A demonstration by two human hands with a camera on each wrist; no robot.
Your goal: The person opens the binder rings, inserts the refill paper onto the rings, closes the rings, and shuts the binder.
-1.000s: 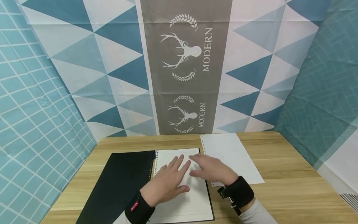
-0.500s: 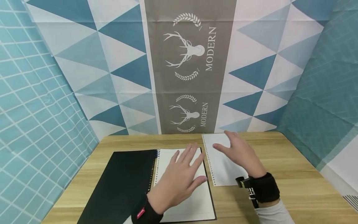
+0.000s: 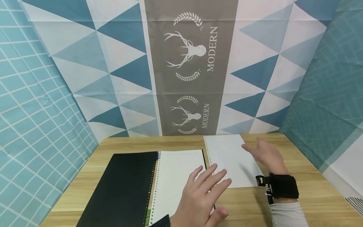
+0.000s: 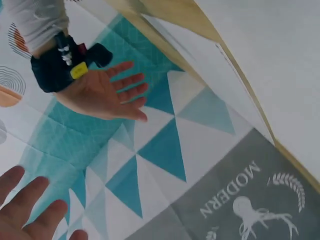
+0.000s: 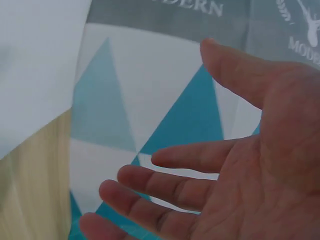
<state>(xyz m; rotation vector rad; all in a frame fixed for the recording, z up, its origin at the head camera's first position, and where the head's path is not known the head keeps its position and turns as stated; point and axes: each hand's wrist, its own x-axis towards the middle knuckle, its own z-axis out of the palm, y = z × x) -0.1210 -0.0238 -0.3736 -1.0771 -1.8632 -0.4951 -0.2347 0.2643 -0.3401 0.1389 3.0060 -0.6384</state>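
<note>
An open notebook lies on the table, its black cover (image 3: 122, 186) turned to the left and its white lined page (image 3: 173, 176) on the right. Beyond its right edge rests a loose white sheet (image 3: 229, 157) with punched holes along its left side. My left hand (image 3: 202, 195) hovers over the page's right edge, fingers spread, holding nothing. Raised at the right edge of the loose sheet is my right hand (image 3: 267, 154), also holding nothing. In the right wrist view the right hand (image 5: 210, 165) shows its palm with fingers extended.
The wooden table (image 3: 300, 176) extends to the right of the sheet. A patterned cloth (image 3: 187, 63) hangs behind the table, with teal cloth (image 3: 326, 94) at the right and blue checked cloth (image 3: 34, 104) at the left.
My right hand has moved right, from above the notebook page across the loose sheet to its right edge. My left hand has shifted right and nearer. The notebook and sheet stay put.
</note>
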